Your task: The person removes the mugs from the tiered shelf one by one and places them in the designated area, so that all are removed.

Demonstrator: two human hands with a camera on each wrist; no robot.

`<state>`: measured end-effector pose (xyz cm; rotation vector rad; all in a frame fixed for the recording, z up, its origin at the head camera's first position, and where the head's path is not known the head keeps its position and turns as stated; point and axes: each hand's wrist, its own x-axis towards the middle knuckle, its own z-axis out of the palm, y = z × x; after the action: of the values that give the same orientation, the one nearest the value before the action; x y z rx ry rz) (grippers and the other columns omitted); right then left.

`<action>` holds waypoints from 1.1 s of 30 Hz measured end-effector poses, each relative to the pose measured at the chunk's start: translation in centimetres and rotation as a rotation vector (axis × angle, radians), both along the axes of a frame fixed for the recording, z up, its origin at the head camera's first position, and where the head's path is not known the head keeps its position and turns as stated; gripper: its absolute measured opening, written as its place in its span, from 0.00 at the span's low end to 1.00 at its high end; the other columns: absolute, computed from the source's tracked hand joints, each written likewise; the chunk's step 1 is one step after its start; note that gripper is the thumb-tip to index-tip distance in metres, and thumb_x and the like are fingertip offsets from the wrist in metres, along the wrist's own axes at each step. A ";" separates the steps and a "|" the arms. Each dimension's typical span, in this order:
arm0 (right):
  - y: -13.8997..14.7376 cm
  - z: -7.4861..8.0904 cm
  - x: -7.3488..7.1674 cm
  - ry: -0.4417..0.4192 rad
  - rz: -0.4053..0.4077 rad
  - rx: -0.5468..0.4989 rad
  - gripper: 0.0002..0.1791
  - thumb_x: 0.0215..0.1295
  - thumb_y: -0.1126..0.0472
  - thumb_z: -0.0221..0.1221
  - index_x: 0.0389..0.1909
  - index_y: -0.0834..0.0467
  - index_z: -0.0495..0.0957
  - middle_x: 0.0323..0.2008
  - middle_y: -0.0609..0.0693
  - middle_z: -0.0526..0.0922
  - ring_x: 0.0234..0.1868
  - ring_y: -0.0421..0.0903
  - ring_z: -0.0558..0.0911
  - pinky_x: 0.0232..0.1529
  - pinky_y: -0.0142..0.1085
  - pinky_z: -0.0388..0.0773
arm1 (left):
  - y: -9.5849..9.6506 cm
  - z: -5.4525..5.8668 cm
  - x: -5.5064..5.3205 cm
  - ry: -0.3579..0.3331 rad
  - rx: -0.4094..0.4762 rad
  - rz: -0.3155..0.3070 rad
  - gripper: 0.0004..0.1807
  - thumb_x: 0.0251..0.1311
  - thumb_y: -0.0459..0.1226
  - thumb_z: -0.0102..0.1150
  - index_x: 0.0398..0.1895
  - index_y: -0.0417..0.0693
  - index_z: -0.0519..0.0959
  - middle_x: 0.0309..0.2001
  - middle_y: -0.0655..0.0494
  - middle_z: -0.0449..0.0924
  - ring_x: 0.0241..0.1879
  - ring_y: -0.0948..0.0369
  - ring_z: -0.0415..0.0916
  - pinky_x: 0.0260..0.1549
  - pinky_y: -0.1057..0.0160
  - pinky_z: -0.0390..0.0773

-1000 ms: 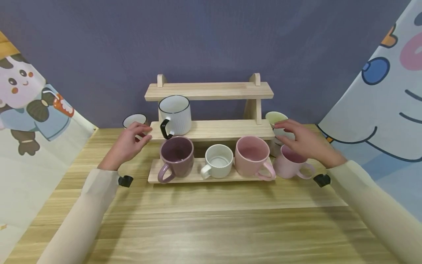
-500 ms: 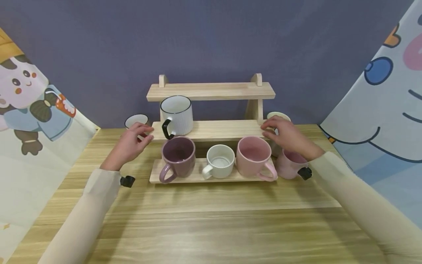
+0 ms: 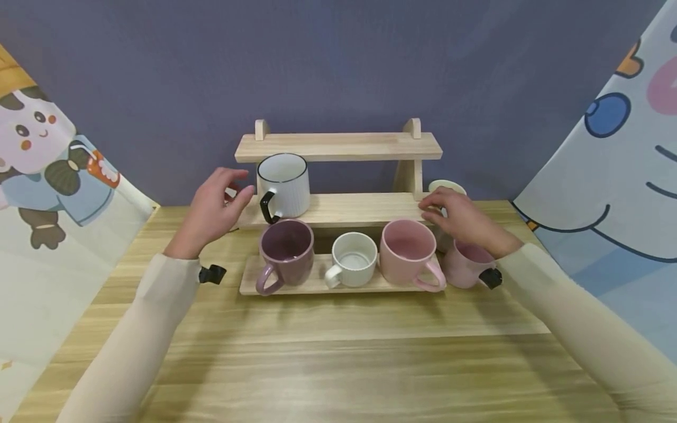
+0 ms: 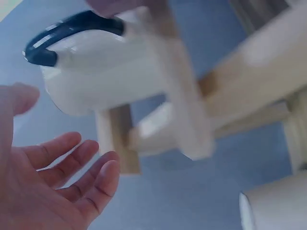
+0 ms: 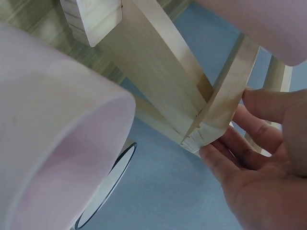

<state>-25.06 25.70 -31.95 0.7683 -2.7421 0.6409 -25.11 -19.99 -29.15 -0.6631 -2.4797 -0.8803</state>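
Observation:
A white ribbed mug [image 3: 288,191] with a black rim and black handle stands at the left end of the middle board of a wooden tiered rack [image 3: 365,207]. Just left of that mug, my left hand [image 3: 211,205] hovers with thumb and fingers spread apart, holding nothing. The left wrist view shows the same hand [image 4: 53,182] beside the mug [image 4: 105,72], palm toward the rack. At the rack's other side my right hand [image 3: 457,220] pinches the end of the middle board. In the right wrist view its thumb and fingers [image 5: 261,132] lie on either side of the wood [image 5: 225,96].
A purple mug [image 3: 288,252], small white cup [image 3: 353,258] and pink mug [image 3: 404,252] line the bottom board. Right of the rack stand a light pink mug [image 3: 460,269] and a pale cup [image 3: 446,187], both partly covered. Another white cup [image 4: 278,206] shows in the left wrist view.
My right hand has moved left from over the cups onto the middle board's end. My left hand has risen from the board's left end toward the white mug, its thumb and fingers wider apart.

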 end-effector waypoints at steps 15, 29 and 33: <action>0.0 0.0 0.3 -0.031 0.001 -0.007 0.10 0.63 0.69 0.59 0.44 0.67 0.80 0.39 0.57 0.77 0.44 0.53 0.76 0.46 0.48 0.73 | 5.1 4.5 -1.2 -0.256 -0.199 0.094 0.49 0.49 0.64 0.60 0.62 0.33 0.66 0.58 0.38 0.66 0.56 0.46 0.63 0.52 0.48 0.65; -0.1 -0.1 0.2 -0.034 0.016 -0.017 0.10 0.63 0.69 0.59 0.45 0.67 0.80 0.41 0.58 0.77 0.45 0.53 0.76 0.46 0.48 0.74 | 5.8 5.6 -1.4 -0.320 -0.233 0.136 0.45 0.48 0.56 0.65 0.61 0.32 0.67 0.54 0.39 0.67 0.49 0.46 0.65 0.43 0.48 0.70; 0.0 0.0 0.2 -0.025 0.017 -0.025 0.10 0.63 0.69 0.59 0.44 0.68 0.80 0.40 0.58 0.77 0.45 0.53 0.76 0.46 0.48 0.74 | 5.2 5.9 -1.3 -0.294 -0.219 0.129 0.46 0.46 0.55 0.66 0.62 0.32 0.67 0.56 0.38 0.66 0.51 0.45 0.64 0.42 0.48 0.71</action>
<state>-24.90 25.75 -31.91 0.7849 -2.7472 0.6908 -26.41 -14.75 -23.20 -0.4620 -2.8757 -0.7067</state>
